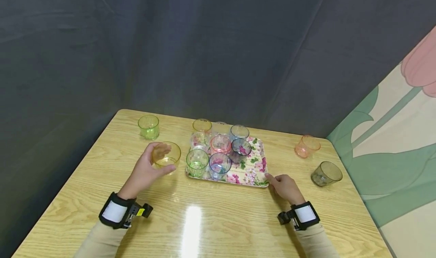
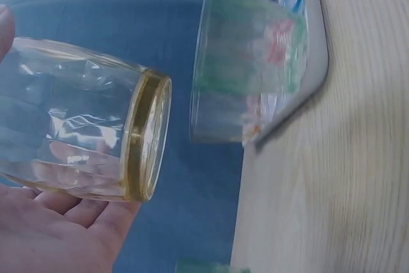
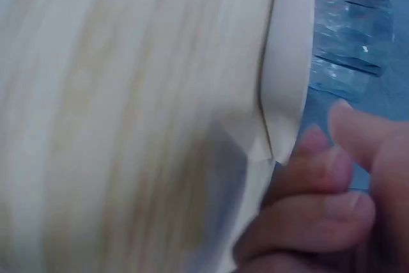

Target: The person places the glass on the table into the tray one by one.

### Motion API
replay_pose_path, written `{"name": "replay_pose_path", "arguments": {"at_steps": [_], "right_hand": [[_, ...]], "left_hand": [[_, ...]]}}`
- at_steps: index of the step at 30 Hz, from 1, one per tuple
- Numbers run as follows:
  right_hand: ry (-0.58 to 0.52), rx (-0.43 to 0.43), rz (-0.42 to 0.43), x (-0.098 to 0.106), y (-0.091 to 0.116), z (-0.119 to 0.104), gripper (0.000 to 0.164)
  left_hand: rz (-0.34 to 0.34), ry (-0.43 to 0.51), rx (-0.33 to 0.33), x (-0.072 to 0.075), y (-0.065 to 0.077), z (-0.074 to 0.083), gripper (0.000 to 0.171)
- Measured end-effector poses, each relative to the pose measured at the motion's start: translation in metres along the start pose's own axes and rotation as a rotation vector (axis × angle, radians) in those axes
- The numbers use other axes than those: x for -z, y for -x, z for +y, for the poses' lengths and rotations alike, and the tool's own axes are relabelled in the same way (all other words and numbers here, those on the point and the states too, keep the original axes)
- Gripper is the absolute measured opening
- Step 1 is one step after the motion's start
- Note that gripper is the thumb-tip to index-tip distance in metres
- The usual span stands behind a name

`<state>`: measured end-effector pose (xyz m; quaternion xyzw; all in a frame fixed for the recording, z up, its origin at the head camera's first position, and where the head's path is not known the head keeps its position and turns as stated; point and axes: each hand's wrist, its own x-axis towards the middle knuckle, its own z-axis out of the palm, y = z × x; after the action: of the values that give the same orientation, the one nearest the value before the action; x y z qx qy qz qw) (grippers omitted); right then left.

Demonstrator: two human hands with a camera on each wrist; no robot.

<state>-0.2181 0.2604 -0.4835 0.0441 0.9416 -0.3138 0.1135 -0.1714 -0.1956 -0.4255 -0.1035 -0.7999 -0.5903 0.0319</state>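
Head view: left grip (image 1: pixel 144 169) is wrapping a yellow glass (image 1: pixel 169 160), thumb one side, fingers the other; glass is hanging above the desk (image 1: pixel 238 220), just left of the tray (image 1: pixel 258 150), mouth up. Right grip (image 1: pixel 287 188) is pinching the tray's near right corner, thumb at the rim, fingers curling.

Risks, my judgement: smooth wall could be slipping if the left hold is loosening. Main one: the held glass is sitting near the tray's front green glass (image 1: pixel 197 163), so a low swing rightward could be knocking it, and since the glasses are crowding together, the bump could be spreading. A tug or lift at the right corner could be sliding or tipping the lot, load mostly sitting left.

Containers: tray is carrying eight glasses, bunching left and middle: yellow, two clear, two blue, red, dark grey, green; its right part is showing bare flower print. No drink showing in any. Off the tray, another green glass (image 1: pixel 148 128) is standing back left; an orange glass (image 1: pixel 306 147) and a brown glass (image 1: pixel 325 174) are standing right.
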Motion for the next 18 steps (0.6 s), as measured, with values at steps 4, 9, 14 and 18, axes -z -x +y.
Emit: {"name": "replay_pose_path", "arguments": {"at_steps": [4,9,14,18], "right_hand": [[-0.067,0.038,0.191,0.001,0.000,-0.004,0.063],[-0.207,0.148,0.485,-0.002,0.002,-0.018,0.047],[-0.377,0.244,0.589,-0.002,0.022,-0.055,0.029],[-0.538,0.345,0.550,-0.007,0.030,-0.071,0.026]], "left_hand": [[-0.032,0.002,-0.005,-0.010,-0.002,0.006,0.069],[-0.020,-0.062,0.008,-0.024,-0.005,0.015,0.072],[-0.027,-0.082,-0.016,-0.038,-0.003,0.027,0.073],[-0.076,-0.054,-0.058,-0.052,-0.002,0.032,0.073]]}}
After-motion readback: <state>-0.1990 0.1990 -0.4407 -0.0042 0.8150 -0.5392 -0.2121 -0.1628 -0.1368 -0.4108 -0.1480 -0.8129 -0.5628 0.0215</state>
